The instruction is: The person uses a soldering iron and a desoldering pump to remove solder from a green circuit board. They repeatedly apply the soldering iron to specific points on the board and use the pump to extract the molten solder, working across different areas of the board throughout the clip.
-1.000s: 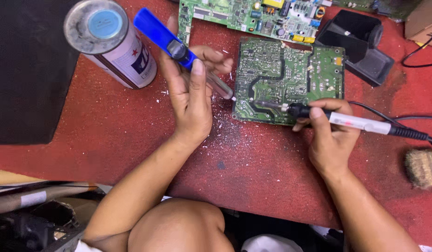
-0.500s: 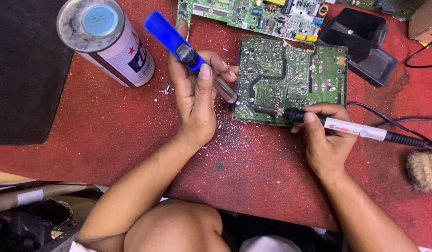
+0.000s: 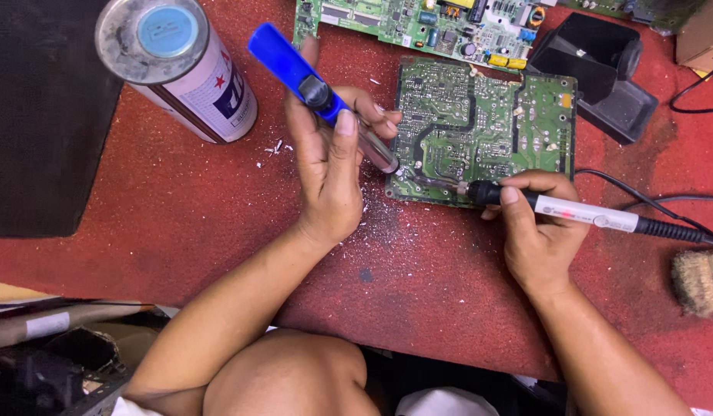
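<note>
Both hands are moving little: the left hand (image 3: 329,173) is gripping the blue desoldering pump (image 3: 318,92), the right hand (image 3: 537,231) the soldering iron (image 3: 572,209) at the green circuit board's (image 3: 483,127) near edge, where a slipping hot tip could be burning nearby fingers.

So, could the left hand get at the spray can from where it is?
Probably not at once: the left hand has its grip full with the blue desoldering pump. Otherwise the red mat between it and the spray can lies open.
</note>
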